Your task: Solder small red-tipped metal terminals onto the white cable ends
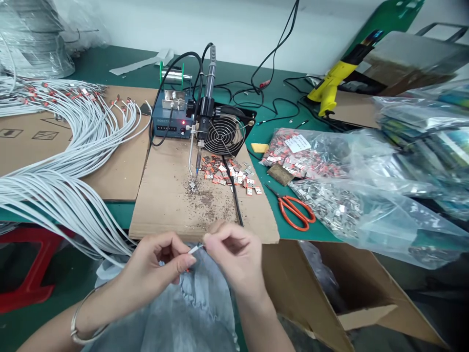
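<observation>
both hands (200, 254) pinch a thin white wire end (194, 249); a loose grip could let it slip free.

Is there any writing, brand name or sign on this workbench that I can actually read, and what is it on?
No text reads clearly.
Soldering station: a line of letters on its blue front, too blurred to read.
White slip in the bag of red parts: print too small to read.
Flat cardboard sheet on the left: two printed handling symbols in boxes, no words legible.
The hands hold a thin cable end, unmarked.
</observation>
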`<state>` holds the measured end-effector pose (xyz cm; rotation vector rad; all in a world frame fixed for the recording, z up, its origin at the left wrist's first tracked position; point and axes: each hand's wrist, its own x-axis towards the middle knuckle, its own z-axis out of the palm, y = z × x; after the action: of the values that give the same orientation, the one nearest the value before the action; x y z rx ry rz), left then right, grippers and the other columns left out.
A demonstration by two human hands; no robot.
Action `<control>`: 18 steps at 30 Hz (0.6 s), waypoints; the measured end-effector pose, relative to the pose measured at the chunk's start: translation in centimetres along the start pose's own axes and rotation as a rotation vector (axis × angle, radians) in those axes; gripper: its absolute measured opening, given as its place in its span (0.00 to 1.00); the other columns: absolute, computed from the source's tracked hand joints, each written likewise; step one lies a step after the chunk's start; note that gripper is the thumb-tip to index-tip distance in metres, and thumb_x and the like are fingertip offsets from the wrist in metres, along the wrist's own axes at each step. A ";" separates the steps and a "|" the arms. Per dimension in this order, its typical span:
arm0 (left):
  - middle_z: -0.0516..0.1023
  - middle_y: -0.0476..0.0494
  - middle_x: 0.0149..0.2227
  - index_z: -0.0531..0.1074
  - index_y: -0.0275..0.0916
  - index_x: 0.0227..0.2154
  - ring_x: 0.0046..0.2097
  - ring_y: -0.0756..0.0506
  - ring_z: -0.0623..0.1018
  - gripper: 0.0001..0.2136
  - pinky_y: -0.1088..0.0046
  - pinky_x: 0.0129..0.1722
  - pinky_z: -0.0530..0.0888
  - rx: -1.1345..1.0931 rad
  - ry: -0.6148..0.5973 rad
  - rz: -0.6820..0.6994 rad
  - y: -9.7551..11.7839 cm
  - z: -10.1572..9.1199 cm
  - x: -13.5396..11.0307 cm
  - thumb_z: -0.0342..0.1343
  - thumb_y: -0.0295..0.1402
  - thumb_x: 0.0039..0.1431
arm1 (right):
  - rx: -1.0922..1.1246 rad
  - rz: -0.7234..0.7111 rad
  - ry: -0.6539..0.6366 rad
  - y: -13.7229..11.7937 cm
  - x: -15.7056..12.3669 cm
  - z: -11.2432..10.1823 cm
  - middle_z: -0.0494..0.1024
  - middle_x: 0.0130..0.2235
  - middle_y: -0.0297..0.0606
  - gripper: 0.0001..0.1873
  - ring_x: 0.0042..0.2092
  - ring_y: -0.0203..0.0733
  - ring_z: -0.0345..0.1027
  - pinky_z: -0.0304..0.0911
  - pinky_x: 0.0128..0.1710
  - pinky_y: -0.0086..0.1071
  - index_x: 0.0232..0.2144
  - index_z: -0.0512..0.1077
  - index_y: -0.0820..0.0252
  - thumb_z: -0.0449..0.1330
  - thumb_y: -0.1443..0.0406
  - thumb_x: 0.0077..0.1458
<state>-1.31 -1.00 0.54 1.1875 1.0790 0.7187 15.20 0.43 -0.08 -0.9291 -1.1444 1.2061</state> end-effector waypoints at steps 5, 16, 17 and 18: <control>0.66 0.54 0.19 0.74 0.34 0.32 0.19 0.54 0.69 0.08 0.80 0.19 0.67 -0.066 0.034 -0.045 0.0 0.0 0.1 0.60 0.34 0.51 | -0.146 -0.010 0.000 -0.8 0.3 -1.6 0.67 0.20 0.29 0.05 0.23 0.33 0.55 0.52 0.22 0.27 0.23 0.72 0.58 0.63 0.70 0.48; 0.66 0.51 0.23 0.79 0.39 0.38 0.20 0.54 0.67 0.10 0.80 0.19 0.68 -0.006 -0.030 0.046 0.8 -0.5 -0.3 0.59 0.32 0.52 | -0.390 -0.105 -0.199 -1.4 -0.6 -1.1 0.74 0.24 0.31 0.06 0.26 0.36 0.63 0.58 0.26 0.30 0.28 0.74 0.56 0.66 0.70 0.45; 0.65 0.51 0.23 0.79 0.39 0.36 0.21 0.54 0.67 0.09 0.80 0.20 0.68 -0.002 -0.033 0.061 0.7 -0.5 -0.2 0.59 0.32 0.53 | -0.405 -0.113 -0.197 -1.5 -0.6 -1.1 0.74 0.24 0.31 0.06 0.26 0.36 0.63 0.58 0.26 0.30 0.28 0.74 0.56 0.66 0.70 0.45; 0.65 0.51 0.23 0.80 0.39 0.35 0.21 0.54 0.67 0.08 0.80 0.20 0.68 0.005 -0.031 0.078 0.6 -0.5 -0.2 0.59 0.33 0.53 | -0.422 -0.113 -0.197 -1.6 -0.7 -1.1 0.73 0.24 0.31 0.06 0.26 0.35 0.63 0.58 0.26 0.29 0.28 0.74 0.56 0.66 0.70 0.45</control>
<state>-1.74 -0.83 1.19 1.2461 1.0137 0.7557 16.57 -0.44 1.10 -1.0563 -1.6288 0.9967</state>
